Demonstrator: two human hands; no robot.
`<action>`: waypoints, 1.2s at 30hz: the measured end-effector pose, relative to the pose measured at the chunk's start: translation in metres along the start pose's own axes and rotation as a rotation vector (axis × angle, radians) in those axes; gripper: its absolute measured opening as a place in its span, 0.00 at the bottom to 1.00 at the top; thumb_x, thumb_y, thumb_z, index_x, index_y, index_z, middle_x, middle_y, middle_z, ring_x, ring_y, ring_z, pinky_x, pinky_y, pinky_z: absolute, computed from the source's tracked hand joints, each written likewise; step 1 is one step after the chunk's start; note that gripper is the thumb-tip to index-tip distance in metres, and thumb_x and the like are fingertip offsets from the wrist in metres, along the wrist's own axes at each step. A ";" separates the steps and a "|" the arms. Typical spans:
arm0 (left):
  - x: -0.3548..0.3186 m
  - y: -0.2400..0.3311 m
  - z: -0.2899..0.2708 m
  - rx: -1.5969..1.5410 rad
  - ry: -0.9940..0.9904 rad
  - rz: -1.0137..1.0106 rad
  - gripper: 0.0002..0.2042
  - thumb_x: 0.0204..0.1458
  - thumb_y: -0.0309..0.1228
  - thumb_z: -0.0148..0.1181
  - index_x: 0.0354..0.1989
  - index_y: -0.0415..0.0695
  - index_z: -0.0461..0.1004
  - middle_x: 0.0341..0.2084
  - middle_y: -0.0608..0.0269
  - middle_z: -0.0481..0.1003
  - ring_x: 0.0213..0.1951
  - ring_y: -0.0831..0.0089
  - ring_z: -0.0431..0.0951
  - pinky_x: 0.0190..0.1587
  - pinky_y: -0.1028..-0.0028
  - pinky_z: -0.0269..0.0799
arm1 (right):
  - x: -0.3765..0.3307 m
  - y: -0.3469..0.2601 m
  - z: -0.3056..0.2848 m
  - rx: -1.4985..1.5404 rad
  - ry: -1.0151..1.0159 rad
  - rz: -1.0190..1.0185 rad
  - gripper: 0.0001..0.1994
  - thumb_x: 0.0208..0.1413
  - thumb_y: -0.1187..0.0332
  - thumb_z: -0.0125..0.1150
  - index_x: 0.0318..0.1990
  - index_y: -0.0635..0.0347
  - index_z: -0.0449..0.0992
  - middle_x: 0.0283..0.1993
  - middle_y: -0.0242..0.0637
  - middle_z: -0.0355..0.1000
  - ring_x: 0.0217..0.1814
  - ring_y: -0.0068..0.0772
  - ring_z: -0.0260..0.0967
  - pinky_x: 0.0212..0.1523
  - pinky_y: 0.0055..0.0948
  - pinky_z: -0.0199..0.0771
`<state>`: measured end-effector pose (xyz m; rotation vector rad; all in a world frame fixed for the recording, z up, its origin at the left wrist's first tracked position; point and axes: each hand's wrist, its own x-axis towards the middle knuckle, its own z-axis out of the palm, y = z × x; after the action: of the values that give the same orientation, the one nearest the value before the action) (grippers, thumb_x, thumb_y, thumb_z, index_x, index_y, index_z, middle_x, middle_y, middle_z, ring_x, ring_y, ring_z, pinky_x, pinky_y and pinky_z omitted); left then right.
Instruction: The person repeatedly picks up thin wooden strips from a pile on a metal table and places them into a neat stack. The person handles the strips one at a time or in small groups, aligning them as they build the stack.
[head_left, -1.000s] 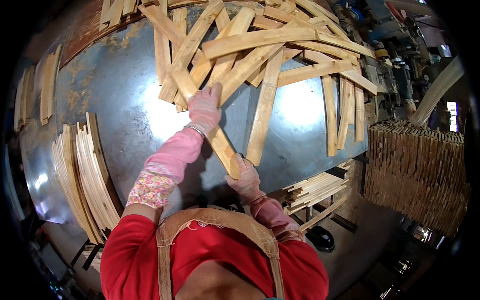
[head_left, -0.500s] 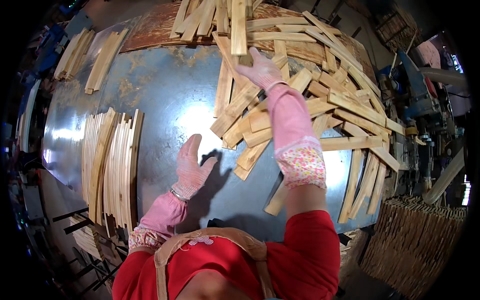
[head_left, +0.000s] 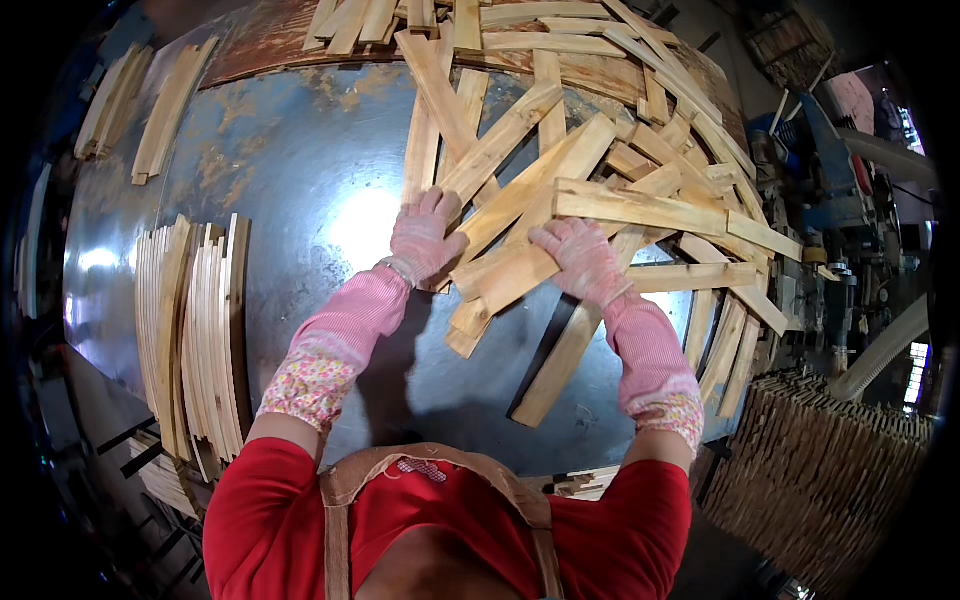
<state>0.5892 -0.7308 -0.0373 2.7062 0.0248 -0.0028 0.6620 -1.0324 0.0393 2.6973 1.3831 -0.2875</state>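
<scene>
Both hands, in pale pinkish gloves, are at the near left side of a loose pile of wooden slats (head_left: 590, 150) on a grey metal table (head_left: 290, 170). My left hand (head_left: 428, 240) has its fingers over the lower end of a slanting wooden slat (head_left: 505, 140), thumb apart on the right; its hold is partly hidden. To the right, my right hand (head_left: 583, 262) closes its fingers at the left end of a long wooden slat (head_left: 640, 205). Shorter slats (head_left: 510, 275) lie between the two hands. Another slat (head_left: 560, 365) lies beneath the right wrist.
At the left, slats stand packed side by side in a neat row (head_left: 195, 340). Two smaller slat bundles (head_left: 175, 110) lie at the far left. More slats (head_left: 365, 25) rest on the brown worn board at the back. A large wood stack (head_left: 820, 470) and machinery (head_left: 835, 190) stand at right.
My right hand has come back from the far side of the pile toward me. My left hand has moved forward and right, onto the slats. Several slats lie differently, and the view has shifted slightly.
</scene>
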 end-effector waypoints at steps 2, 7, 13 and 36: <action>0.014 -0.002 0.006 0.001 -0.059 -0.066 0.36 0.52 0.44 0.72 0.68 0.46 0.67 0.66 0.49 0.67 0.65 0.47 0.72 0.64 0.53 0.72 | -0.013 -0.020 -0.024 0.067 0.090 -0.068 0.35 0.49 0.57 0.73 0.68 0.45 0.75 0.60 0.34 0.77 0.65 0.42 0.73 0.63 0.46 0.72; 0.001 -0.007 -0.008 -0.196 -0.218 -0.347 0.36 0.54 0.42 0.71 0.71 0.46 0.65 0.55 0.47 0.78 0.56 0.43 0.80 0.59 0.56 0.77 | -0.022 -0.066 -0.109 0.604 0.431 0.015 0.29 0.56 0.56 0.69 0.65 0.51 0.76 0.59 0.42 0.79 0.62 0.50 0.77 0.62 0.47 0.75; -0.149 -0.067 -0.023 -1.385 -0.428 -0.566 0.39 0.59 0.41 0.63 0.79 0.46 0.58 0.30 0.54 0.79 0.28 0.64 0.81 0.33 0.67 0.80 | 0.023 -0.033 -0.093 2.041 0.413 0.425 0.36 0.73 0.34 0.46 0.64 0.61 0.73 0.55 0.52 0.81 0.44 0.45 0.84 0.47 0.40 0.87; -0.427 -0.177 -0.099 -1.054 -0.042 -0.862 0.22 0.61 0.43 0.65 0.57 0.39 0.81 0.45 0.50 0.84 0.44 0.52 0.85 0.52 0.57 0.81 | 0.208 -0.335 0.074 2.190 0.138 0.805 0.37 0.75 0.37 0.45 0.69 0.65 0.63 0.51 0.61 0.77 0.43 0.67 0.82 0.42 0.63 0.88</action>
<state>0.1590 -0.5364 -0.0199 1.4801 0.8936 -0.2314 0.4999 -0.6844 -0.0771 3.8275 -1.2920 -2.5994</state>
